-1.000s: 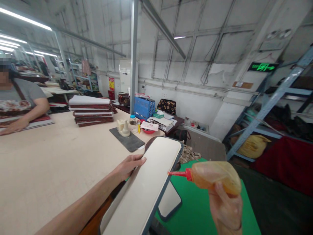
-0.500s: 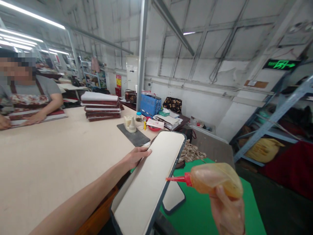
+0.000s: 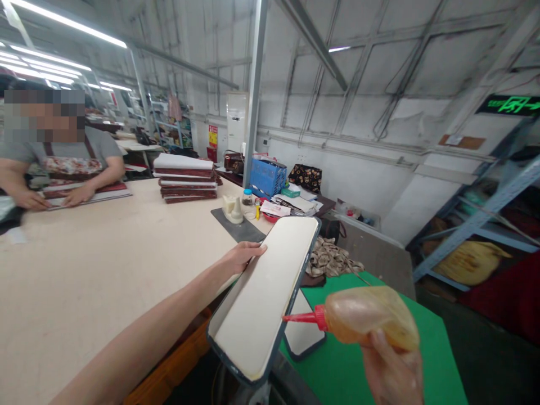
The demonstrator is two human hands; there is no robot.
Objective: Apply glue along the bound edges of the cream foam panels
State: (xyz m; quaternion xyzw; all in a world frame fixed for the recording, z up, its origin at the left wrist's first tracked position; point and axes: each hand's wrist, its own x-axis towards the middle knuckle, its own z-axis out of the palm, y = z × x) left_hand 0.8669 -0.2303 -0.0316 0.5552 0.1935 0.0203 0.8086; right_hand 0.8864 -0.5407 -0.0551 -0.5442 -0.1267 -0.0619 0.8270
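Observation:
My left hand point(image 3: 246, 256) grips the left edge of a long cream panel point(image 3: 265, 292) with rounded corners and a dark rim, its thumb lying on the face. The panel is tilted. In my right hand point(image 3: 390, 360) is a squeeze bottle point(image 3: 367, 315) of amber liquid, lying on its side, with the fingers wrapped round its underside. Its red nozzle points left, and the tip is at the panel's right edge; whether it touches I cannot tell. A second dark-rimmed cream panel point(image 3: 304, 332) lies on the green surface point(image 3: 426, 360), partly hidden behind the first.
A pale worktable point(image 3: 139, 253) spreads to the left. On it are a stack of dark red and white pieces point(image 3: 185, 179) and a dark mat point(image 3: 240, 225) with a tape dispenser. Crumpled brown strips point(image 3: 335, 259) lie beyond the panel. A co-worker point(image 3: 76, 163) handles sheets at far left.
The nozzle tip has moved down along the panel's right edge. The panel's lower end has come into view, and the whole scene has shifted slightly right.

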